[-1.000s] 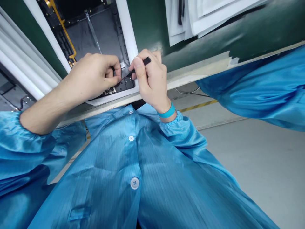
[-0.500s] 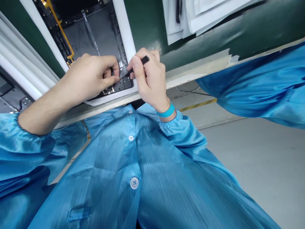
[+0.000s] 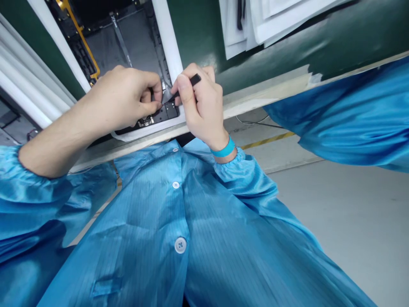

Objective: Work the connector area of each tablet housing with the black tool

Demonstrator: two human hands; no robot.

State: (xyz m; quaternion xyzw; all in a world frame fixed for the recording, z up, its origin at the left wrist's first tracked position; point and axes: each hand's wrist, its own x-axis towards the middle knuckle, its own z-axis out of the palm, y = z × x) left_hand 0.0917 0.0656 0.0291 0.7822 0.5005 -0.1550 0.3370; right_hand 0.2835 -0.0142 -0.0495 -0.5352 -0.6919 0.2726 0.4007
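An opened electronic device (image 3: 137, 40) with a dark interior lies in a white frame at the table's edge. My left hand (image 3: 128, 96) is over its lower part, thumb and forefinger pinched together. What sits between those fingertips is too small to make out. My right hand (image 3: 201, 102) grips a slim black stick-like tool (image 3: 195, 79). The tool's thin end points down-left, close to my left fingertips and above the device's bottom corner. Near that spot are a small circuit board (image 3: 145, 122) and a black block (image 3: 171, 110).
An orange flex cable (image 3: 83, 38) and a grey ribbon cable (image 3: 120, 38) run inside the device. White foam sheets (image 3: 246, 42) lie at the back right on the green mat (image 3: 198, 34). White strips (image 3: 35, 68) and part of another device (image 3: 9, 123) are at left. A blue sleeve (image 3: 358, 115) is at right.
My left hand and forearm have shifted slightly up. The right hand with the black tool has hardly moved. Thin reddish wires seen earlier by the left fingertips are harder to see now.
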